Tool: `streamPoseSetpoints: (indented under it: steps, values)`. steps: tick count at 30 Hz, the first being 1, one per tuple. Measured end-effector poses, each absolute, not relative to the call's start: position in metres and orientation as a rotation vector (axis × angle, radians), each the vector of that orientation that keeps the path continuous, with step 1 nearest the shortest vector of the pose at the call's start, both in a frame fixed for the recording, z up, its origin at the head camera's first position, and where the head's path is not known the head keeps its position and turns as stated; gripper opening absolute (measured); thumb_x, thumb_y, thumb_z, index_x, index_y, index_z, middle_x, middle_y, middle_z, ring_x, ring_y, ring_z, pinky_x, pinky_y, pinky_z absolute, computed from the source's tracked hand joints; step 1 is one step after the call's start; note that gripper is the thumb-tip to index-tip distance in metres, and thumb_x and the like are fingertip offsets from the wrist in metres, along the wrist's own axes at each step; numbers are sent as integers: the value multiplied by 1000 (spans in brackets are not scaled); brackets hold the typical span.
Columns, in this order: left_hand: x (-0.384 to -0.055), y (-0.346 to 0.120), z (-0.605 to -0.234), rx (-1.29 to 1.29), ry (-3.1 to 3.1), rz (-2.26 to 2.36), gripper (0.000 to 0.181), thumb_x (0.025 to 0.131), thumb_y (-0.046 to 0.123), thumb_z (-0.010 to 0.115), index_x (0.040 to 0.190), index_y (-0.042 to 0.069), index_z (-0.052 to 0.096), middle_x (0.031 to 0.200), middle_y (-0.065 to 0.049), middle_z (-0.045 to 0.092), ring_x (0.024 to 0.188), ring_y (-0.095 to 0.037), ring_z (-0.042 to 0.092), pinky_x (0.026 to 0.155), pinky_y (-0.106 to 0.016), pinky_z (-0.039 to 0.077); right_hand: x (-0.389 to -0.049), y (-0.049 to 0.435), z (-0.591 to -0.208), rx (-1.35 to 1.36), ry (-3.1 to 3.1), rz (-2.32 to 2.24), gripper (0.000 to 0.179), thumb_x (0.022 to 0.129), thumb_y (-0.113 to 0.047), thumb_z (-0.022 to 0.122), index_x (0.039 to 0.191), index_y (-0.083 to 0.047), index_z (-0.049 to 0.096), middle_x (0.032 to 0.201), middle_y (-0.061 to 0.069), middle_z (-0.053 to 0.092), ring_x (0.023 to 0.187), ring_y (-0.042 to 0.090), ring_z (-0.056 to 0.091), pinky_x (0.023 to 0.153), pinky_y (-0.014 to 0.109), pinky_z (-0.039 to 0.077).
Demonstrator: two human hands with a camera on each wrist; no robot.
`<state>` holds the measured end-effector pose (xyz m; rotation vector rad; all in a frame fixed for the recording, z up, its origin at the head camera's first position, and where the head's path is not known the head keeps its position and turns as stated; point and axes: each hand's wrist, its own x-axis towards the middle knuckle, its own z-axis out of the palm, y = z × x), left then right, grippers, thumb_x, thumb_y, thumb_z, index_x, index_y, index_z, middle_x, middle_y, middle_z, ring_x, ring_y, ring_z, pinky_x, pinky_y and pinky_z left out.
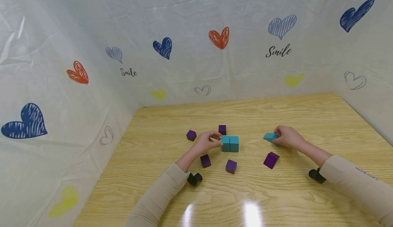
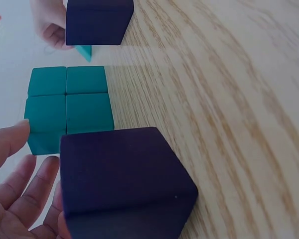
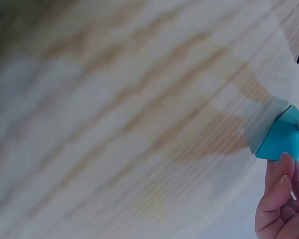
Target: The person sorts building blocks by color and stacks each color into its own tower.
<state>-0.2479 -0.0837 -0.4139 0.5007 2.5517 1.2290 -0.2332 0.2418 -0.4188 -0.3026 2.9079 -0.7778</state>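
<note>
Two light blue cubes (image 1: 234, 144) stand side by side on the table, pressed against each other. My left hand (image 1: 206, 142) is at the left cube, its fingertips right at that cube's left side and its fingers spread apart. In the left wrist view, a fingertip (image 2: 24, 127) overlaps the cube's edge, and a dark purple block (image 2: 124, 179) hides part of the hand. Farther right, my right hand (image 1: 288, 136) pinches a light blue wedge-shaped block (image 3: 281, 137) between thumb and fingers, tilted, close over the table.
Several purple blocks lie around: one at far left (image 1: 191, 135), one behind the cubes (image 1: 222, 129), two in front, including a purple block (image 1: 231, 166). Another purple block (image 1: 271, 160) is in front of my right hand. A white heart-printed sheet (image 1: 184, 77) borders the wooden table (image 1: 147, 179).
</note>
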Motion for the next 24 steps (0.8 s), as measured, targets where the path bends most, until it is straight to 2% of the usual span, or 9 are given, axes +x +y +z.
streamPoseSetpoints:
  steps: [7,14,24]
  values:
    - [-248,-83,-415,503,2536,1247,31,83,18,68,112,9,61,106,-5,64,96,-19,58,81,-29,47,-234,240,-420,-403,2937,-784,37,76,-7,64,102,16,54,77,11,51,68,20,43,60,30,37]
    - [-249,-84,-418,502,2528,1264,31,84,19,67,113,10,61,105,-5,64,95,-20,58,80,-29,47,-236,237,-409,-470,2913,-829,34,76,-9,66,100,14,55,84,17,57,73,23,52,63,33,44]
    - [-248,-85,-419,500,2524,1267,32,84,19,67,114,9,61,105,-5,64,98,-19,58,83,-30,46,-237,218,-385,-584,2914,-804,31,77,-10,67,100,9,58,87,14,61,81,29,57,67,36,46]
